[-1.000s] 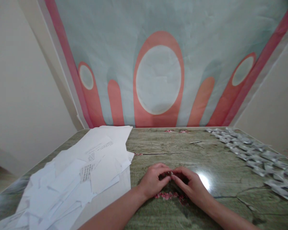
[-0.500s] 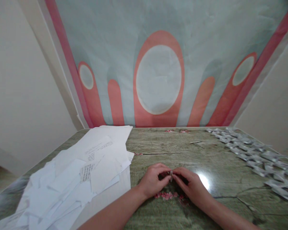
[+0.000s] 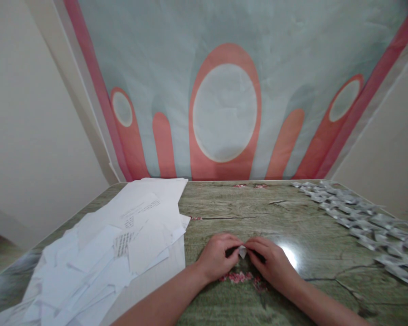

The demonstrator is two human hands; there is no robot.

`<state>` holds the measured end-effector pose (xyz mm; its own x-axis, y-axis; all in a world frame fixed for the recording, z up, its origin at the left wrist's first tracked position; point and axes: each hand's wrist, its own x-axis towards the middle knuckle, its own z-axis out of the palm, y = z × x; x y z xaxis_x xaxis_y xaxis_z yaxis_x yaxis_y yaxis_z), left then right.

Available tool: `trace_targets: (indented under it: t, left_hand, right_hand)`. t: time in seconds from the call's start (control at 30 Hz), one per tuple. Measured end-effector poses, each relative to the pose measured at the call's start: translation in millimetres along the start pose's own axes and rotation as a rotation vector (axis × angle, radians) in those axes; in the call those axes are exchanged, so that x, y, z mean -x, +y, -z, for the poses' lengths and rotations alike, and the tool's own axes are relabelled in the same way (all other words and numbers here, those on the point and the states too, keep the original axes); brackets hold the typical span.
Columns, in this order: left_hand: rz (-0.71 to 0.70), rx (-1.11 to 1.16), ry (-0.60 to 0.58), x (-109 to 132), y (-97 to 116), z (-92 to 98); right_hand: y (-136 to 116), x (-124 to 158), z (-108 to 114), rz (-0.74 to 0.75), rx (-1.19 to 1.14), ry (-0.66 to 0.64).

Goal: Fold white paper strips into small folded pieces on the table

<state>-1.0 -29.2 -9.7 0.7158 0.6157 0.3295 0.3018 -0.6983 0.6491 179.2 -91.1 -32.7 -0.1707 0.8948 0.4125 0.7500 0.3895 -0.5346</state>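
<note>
My left hand (image 3: 217, 255) and my right hand (image 3: 272, 261) rest together on the green marbled table (image 3: 224, 203), near its front middle. Their fingertips meet and pinch a small white piece of paper (image 3: 242, 251) between them. Most of the piece is hidden by my fingers. Small pink specks (image 3: 240, 276) lie on the table just under my wrists.
A loose heap of white paper sheets and slips (image 3: 115, 244) covers the table's left side. Several small folded grey-white paper pieces (image 3: 363, 217) lie in rows along the right edge. A painted red and pale blue wall (image 3: 224, 90) stands behind the table.
The small white piece has come more into view between my fingertips. Both hands have stayed in place, with only the fingers shifting slightly.
</note>
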Motion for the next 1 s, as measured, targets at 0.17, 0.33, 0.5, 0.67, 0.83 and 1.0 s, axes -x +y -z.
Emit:
trace_targets:
  t: [0.17, 0.33, 0.5, 0.67, 0.83, 1.0]
  left_hand:
    - [-0.045, -0.151, -0.020, 2, -3, 0.2]
    - [-0.147, -0.316, -0.041, 5, -4, 6.4]
    - [-0.233, -0.496, -0.119, 5, 2, 9.9]
    - [-0.266, -0.641, -0.168, 5, 9, 6.9]
    - [-0.281, -0.652, -0.168, 7, 7, 3.3]
    - [-0.282, -0.665, -0.204, 8, 10, 1.1]
  right_hand:
    - [6, 1, 3, 0.128, 0.167, -0.059]
    - [9, 1, 6, 0.239, 0.307, -0.130]
    - [3, 1, 9, 0.266, 0.436, -0.202]
    - [-6, 1, 6, 0.275, 0.544, -0.232]
    - [-7, 4, 3, 0.286, 0.550, -0.237]
    - [-10, 7, 4, 0.259, 0.510, -0.218]
